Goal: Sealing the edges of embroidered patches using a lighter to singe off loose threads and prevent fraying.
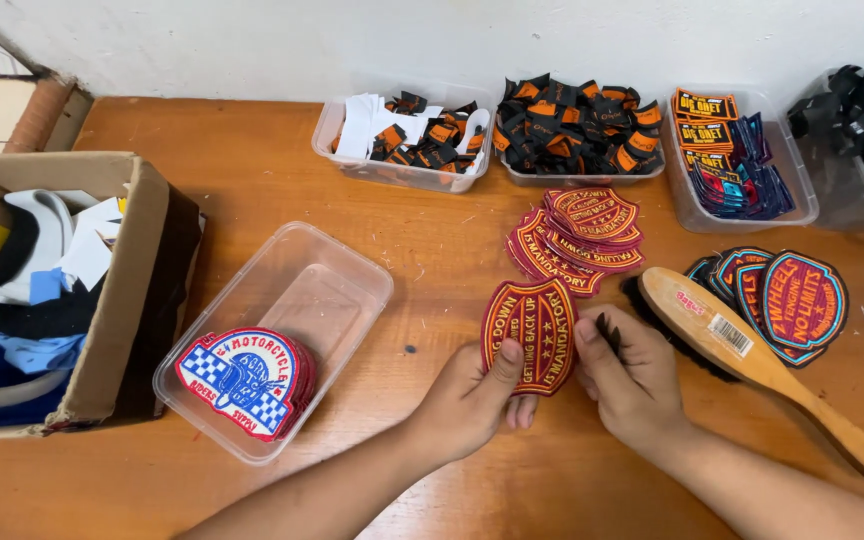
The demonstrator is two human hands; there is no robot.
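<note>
A red shield-shaped patch (529,335) is held face-up over the wooden table (252,180), pinched by the left hand (472,400) at its lower edge and steadied by the right hand's (632,380) closed fingertips, keeping its front visible; matching patches (577,235) lie fanned just behind, a wooden brush (752,350) to the right.

The wooden brush's (752,360) bristles face away, its handle end cut off at the table's (252,180) right edge; the cardboard box (102,300) runs off left.
</note>
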